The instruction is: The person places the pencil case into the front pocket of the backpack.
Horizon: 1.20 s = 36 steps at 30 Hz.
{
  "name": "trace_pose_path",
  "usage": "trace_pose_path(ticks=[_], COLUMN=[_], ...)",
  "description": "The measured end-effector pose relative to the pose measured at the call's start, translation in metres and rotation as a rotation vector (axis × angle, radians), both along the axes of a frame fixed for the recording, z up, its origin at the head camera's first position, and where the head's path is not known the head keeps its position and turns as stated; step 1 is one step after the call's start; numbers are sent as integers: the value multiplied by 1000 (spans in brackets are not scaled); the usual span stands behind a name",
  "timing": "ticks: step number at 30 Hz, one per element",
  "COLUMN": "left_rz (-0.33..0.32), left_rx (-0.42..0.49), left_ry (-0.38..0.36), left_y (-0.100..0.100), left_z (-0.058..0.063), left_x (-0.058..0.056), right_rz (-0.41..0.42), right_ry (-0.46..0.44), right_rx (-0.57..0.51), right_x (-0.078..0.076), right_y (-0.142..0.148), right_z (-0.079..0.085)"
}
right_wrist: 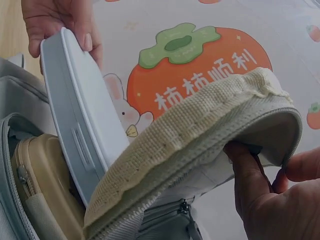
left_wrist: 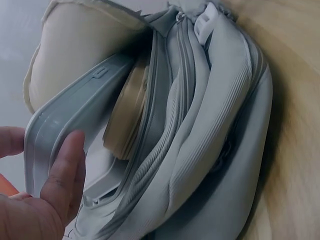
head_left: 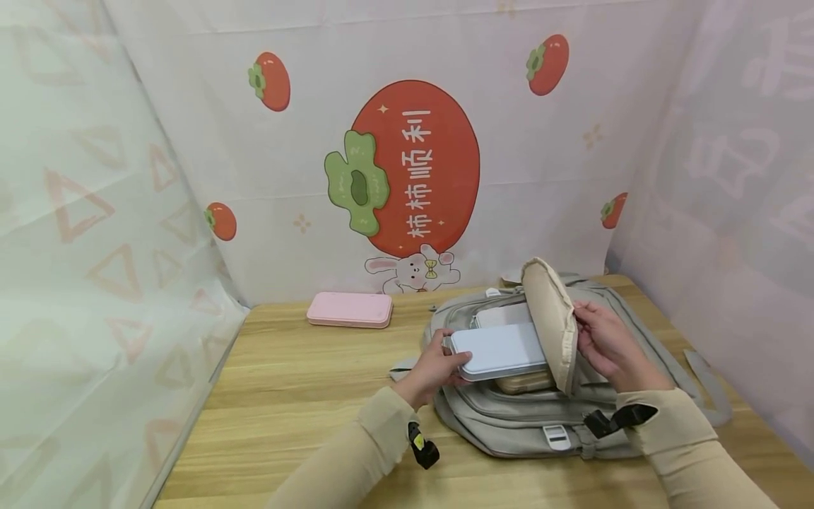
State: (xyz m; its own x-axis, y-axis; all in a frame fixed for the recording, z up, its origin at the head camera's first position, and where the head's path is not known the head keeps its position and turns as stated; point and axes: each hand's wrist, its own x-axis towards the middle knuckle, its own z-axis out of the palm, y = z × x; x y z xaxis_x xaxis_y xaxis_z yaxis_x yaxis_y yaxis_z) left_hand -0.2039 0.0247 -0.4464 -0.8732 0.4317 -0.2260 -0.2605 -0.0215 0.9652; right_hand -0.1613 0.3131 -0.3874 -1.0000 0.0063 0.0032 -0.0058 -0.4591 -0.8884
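A light blue pencil case (head_left: 499,348) sits partly inside the front pocket of a grey backpack (head_left: 483,417). My left hand (head_left: 435,367) pinches its outer end between thumb and fingers. With my right hand (head_left: 607,343) I grip the edge of the pocket's cream flap (head_left: 550,322) and hold it raised. In the right wrist view the flap's zipped rim curves over the inner end of the blue case (right_wrist: 80,105). Inside the pocket, a tan zipped case (left_wrist: 127,112) lies beside the blue one. A whitish case (head_left: 502,314) shows behind it, partly hidden.
A pink case (head_left: 350,309) lies at the back left of the wooden table (head_left: 286,396). A strap (head_left: 709,385) of the backpack trails over the table at right. Printed cloth walls (head_left: 305,141) stand behind and on both sides.
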Motion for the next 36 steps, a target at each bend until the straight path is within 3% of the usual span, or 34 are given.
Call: trace_pose_path(ticks=[5,12,19,26,36], left_rz=[-38,-34,3,-5,0], left_rx=[53,7,24,17,-120], left_ry=[-11,0,-8,-16,55], left_y=[12,26,34,43,56], left_z=[-1,-5,-9,-9,-10], left_x=[4,3,4,0,-3], right_rz=[-19,-29,-2,5,4], right_ry=[-17,9,27,33,28], right_rx=[13,-28,-87,-78,-89], right_x=[-1,-2,-3,-4,-5], right_y=[-2,-3,-3,-1,-2], right_z=[0,-1,-6,-6,-6])
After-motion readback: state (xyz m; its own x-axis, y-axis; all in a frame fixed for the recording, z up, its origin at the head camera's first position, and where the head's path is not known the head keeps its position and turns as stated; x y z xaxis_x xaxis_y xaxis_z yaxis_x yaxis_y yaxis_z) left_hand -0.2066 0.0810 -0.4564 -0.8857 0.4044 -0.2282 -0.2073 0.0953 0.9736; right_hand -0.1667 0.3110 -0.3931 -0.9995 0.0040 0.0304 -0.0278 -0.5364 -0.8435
